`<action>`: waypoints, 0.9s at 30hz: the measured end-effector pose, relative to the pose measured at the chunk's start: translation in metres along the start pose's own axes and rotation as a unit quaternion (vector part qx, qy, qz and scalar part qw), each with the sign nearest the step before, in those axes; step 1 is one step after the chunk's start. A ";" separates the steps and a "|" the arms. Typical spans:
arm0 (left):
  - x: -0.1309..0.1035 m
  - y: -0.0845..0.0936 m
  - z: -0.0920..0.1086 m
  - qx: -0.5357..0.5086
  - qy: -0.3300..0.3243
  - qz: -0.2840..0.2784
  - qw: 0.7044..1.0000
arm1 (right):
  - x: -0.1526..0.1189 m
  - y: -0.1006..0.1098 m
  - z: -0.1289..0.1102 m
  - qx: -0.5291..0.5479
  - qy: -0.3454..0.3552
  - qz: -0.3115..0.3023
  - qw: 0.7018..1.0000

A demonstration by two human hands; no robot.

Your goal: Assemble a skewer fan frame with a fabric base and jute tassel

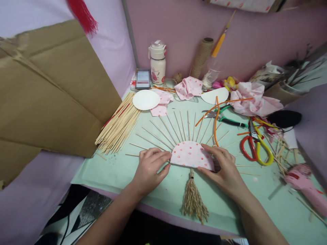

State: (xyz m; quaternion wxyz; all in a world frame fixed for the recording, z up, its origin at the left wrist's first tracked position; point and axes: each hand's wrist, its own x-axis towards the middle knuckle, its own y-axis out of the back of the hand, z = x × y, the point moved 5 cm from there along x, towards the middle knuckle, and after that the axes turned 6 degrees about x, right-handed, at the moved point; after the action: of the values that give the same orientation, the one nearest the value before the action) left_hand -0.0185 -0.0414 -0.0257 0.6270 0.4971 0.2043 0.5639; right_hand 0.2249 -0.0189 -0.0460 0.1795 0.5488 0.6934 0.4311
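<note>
Work surface: table (109, 175), pale green. The stick fan (188, 127) lies flat on it, its sticks radiating away from the person and out to both sides.

Step in hand (judged): seating and aligning the cover at the hub of the fan. The next move appears to call for even pressure from both sides, with the stick spread undisturbed and the straight edge kept square to the person.

Arm pose: both forearms enter from the near edge, angled inward, so that the hands face each other across the hub. The left hand (152, 166) is palm down, knuckles raised, fingers directed right. The right hand (222, 165) is turned inward, thumb and forefinger spread into a wide C.

Cover: the pink dotted half-disc (190, 153) sits at the hub, curved edge away from the person, straight edge near, over the inner stick ends. The twine tassel (195, 200) hangs out from below the straight edge.

Grip state: the left grip grasps the left corner between fingertips and thumb; the right grip grasps the right end, forefinger on the curve, thumb at the straight edge.
</note>
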 end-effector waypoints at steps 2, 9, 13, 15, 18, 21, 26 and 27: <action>0.000 -0.001 0.000 0.000 -0.005 -0.002 1.000 | 0.000 0.000 -0.001 0.000 0.002 -0.002 1.000; -0.001 -0.004 -0.001 0.013 -0.026 0.000 1.000 | 0.001 0.002 -0.001 0.002 -0.002 -0.012 1.000; 0.000 -0.004 0.000 0.019 -0.038 0.010 0.999 | 0.001 0.001 -0.001 0.000 -0.004 -0.014 1.000; 0.000 -0.004 0.000 0.022 -0.041 0.010 0.999 | 0.000 0.001 -0.001 0.000 -0.004 -0.015 1.000; 0.000 -0.004 0.000 0.031 -0.039 -0.002 0.999 | 0.000 0.000 -0.001 -0.002 -0.009 -0.018 1.000; 0.000 -0.004 0.001 0.037 -0.042 -0.001 0.998 | -0.001 -0.001 0.000 -0.003 -0.015 -0.018 1.000; 0.001 -0.003 0.003 0.034 -0.062 0.019 0.997 | -0.001 -0.003 0.002 0.000 -0.019 -0.023 1.000; 0.001 -0.002 0.004 0.035 -0.065 0.023 0.997 | -0.001 -0.003 0.002 0.000 -0.017 -0.023 1.000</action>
State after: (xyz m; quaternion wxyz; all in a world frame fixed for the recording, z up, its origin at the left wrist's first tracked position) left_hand -0.0138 -0.0416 -0.0257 0.6081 0.5588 0.1711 0.5373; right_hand 0.2251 -0.0188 -0.0498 0.2013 0.5398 0.7029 0.4171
